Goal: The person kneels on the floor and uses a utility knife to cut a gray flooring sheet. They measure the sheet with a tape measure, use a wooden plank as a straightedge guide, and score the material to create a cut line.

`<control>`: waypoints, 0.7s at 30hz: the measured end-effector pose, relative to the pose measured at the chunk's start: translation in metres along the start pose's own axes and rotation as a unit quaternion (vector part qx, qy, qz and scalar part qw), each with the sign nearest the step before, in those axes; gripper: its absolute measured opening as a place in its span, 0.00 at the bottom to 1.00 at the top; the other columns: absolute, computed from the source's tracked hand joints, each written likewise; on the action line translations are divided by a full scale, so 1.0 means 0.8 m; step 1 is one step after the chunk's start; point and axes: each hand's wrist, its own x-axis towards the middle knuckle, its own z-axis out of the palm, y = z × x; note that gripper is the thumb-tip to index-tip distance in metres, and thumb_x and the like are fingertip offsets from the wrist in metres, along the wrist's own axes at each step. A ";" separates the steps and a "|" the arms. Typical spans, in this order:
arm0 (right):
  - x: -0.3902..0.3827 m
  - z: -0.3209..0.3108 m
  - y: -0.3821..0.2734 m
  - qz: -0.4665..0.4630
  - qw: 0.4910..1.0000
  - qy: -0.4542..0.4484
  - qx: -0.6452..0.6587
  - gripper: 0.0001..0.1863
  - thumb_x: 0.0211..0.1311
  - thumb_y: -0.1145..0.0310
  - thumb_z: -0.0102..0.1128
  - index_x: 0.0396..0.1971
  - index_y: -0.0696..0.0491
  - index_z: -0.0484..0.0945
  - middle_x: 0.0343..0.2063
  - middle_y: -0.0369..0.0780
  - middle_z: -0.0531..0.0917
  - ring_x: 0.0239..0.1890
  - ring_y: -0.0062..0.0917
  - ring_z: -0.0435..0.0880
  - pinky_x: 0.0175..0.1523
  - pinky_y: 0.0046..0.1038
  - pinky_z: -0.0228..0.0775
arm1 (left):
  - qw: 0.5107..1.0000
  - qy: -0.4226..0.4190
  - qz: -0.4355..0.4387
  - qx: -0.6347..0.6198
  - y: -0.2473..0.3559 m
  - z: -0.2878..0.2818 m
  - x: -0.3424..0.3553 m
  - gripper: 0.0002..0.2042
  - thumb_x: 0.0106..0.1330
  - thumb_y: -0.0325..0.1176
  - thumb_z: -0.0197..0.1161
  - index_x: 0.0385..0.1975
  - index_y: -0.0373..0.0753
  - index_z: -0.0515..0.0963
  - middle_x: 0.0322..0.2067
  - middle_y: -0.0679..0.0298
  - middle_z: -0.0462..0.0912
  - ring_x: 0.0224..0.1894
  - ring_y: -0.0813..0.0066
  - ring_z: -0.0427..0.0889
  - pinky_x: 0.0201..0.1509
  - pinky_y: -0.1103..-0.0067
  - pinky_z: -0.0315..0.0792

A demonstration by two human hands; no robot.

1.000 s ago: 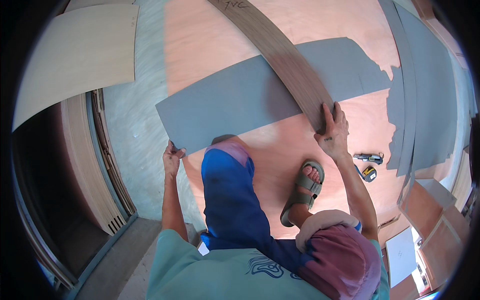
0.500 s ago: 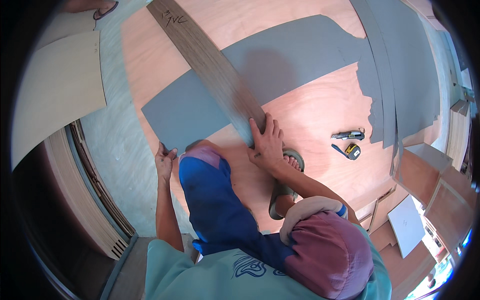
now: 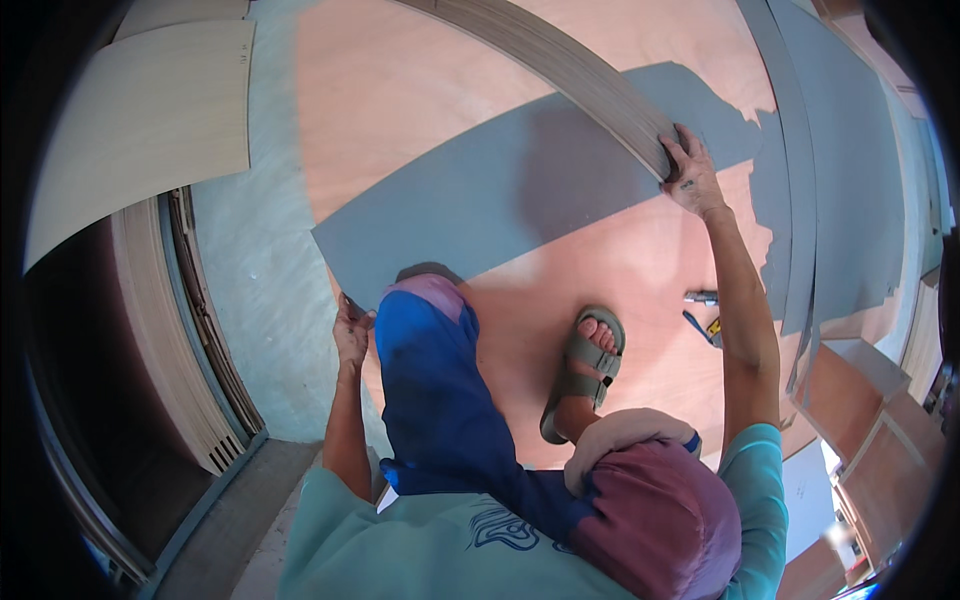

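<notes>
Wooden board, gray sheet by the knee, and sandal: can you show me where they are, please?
Wooden board [image 3: 565, 62]: head view, middle of its top face.
Gray sheet [image 3: 480, 190]: head view, its flat top, left of the board.
Sandal [image 3: 590, 386]: head view, on a strap.

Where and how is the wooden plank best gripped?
Probably across the near end of the wooden plank, coming from the person's right side: the plank is long, flat and narrow, that end lies within reach, and the far end runs out of view. The right hand is on that end.
</notes>
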 end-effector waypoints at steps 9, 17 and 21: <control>0.053 -0.030 0.065 0.003 0.999 0.038 -0.029 0.39 0.40 0.72 0.70 0.61 0.45 0.73 0.65 0.51 0.65 0.65 0.49 0.67 0.69 0.40 0.63 | 0.977 -0.007 -0.103 0.189 0.027 0.006 0.007 0.35 0.60 0.18 0.64 0.68 0.23 0.57 0.58 0.59 0.75 0.55 0.73 0.74 0.54 0.79 0.75; -0.056 -0.024 0.077 0.082 0.979 0.189 0.003 0.26 0.56 0.72 0.62 0.57 0.54 0.75 0.61 0.51 0.71 0.61 0.48 0.71 0.65 0.40 0.66 | 0.972 0.039 -0.060 0.224 -0.011 -0.009 0.008 0.24 0.60 0.28 0.71 0.55 0.26 0.75 0.44 0.59 0.85 0.44 0.81 0.78 0.50 0.81 0.73; -0.194 -0.024 0.098 0.200 0.950 0.239 -0.029 0.23 0.58 0.71 0.63 0.55 0.56 0.76 0.59 0.52 0.73 0.61 0.48 0.71 0.65 0.43 0.64 | 0.944 -0.018 -0.075 0.321 0.034 0.000 0.014 0.18 0.62 0.32 0.71 0.50 0.31 0.80 0.33 0.63 0.87 0.34 0.81 0.79 0.38 0.78 0.75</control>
